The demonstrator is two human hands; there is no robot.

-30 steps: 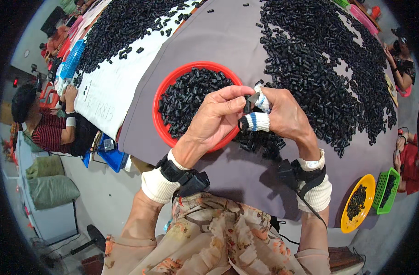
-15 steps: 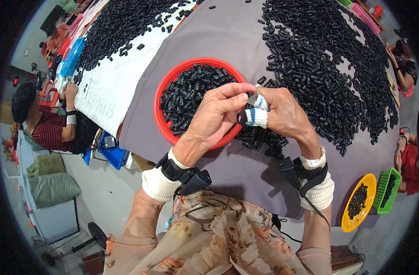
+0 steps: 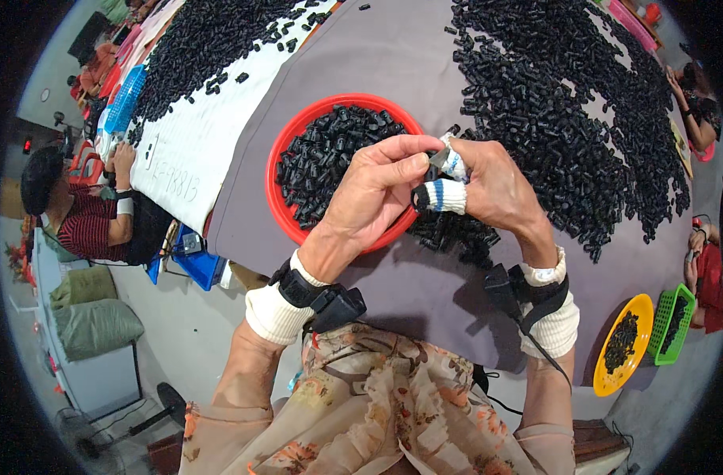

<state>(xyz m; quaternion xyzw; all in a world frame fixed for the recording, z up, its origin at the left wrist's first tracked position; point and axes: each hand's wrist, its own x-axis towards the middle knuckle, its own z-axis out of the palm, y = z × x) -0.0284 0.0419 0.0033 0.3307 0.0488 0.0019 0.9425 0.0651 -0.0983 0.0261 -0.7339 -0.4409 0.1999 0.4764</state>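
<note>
Above the right side of a red basin full of small black cylindrical parts, my two hands meet. My left hand is closed in a pinch, thumb against forefinger; what it pinches is too small or hidden to name. My right hand is closed around a small grey metal blade, whose tip points at the left fingertips. White and blue fabric sleeves cover some right fingers. A black piece sits at the end of one sleeve; whether it is a loose part I cannot tell.
A large heap of black parts spreads over the grey tablecloth on the right. Another heap lies on white cloth at left. A yellow plate and green basket stand at right. Co-workers sit on both sides.
The blade has shifted slightly up and shows more clearly between the fingertips. My right hand has edged a little to the right; the left hand keeps its pinch.
</note>
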